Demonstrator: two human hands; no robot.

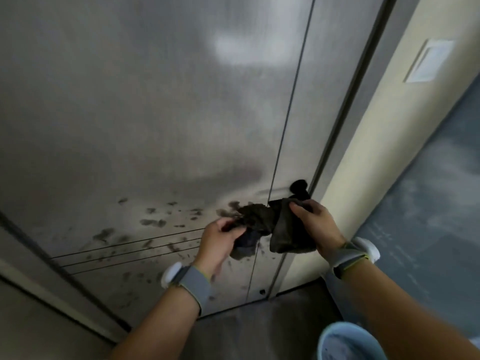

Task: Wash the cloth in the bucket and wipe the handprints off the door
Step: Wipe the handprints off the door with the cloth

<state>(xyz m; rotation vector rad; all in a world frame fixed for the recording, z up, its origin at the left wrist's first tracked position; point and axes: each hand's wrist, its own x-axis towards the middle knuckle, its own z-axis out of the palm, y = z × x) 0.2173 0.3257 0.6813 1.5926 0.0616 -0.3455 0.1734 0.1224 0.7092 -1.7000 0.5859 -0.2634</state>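
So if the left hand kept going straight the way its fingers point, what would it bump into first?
The left hand already grips the dark cloth, so that comes first. Past the cloth, it would probably meet the smudged metal door close behind, though the depth is hard to judge.

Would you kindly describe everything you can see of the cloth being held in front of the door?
The cloth is dark brownish grey, soft and crumpled, apparently damp. It is bunched and stretched between both hands: the left hand grips its lower left end, the right hand pinches its upper right corner, and a flap hangs below. It is held before the lower part of the smudged metal door, near the seam.
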